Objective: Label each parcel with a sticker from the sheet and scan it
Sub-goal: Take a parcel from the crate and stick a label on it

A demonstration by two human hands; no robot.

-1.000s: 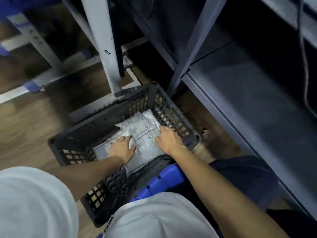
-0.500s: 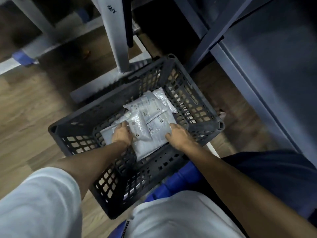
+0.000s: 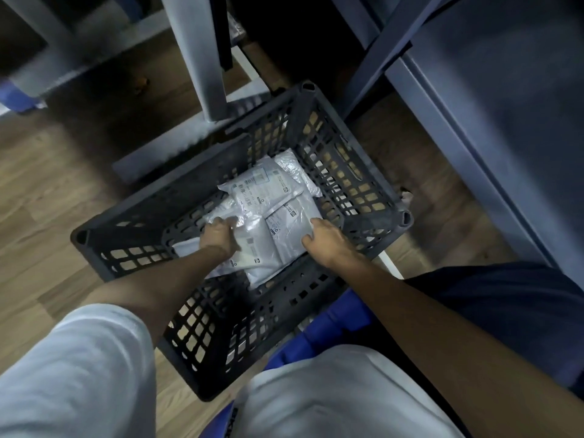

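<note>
Both hands are reaching into the crate (image 3: 363, 172): left hand (image 3: 218, 237) fingers are curling onto the nearer parcel (image 3: 252, 248), right hand (image 3: 325, 240) fingers are lying spread on the pile's right edge.

A single wide-angle head view looks steeply down from above the person's lap, close over a black crate (image 3: 373, 197) on a wooden floor (image 3: 47, 191). It faces forward toward a grey post (image 3: 202, 58) and shelving (image 3: 474, 121); straight lines bow near the frame's edges
</note>
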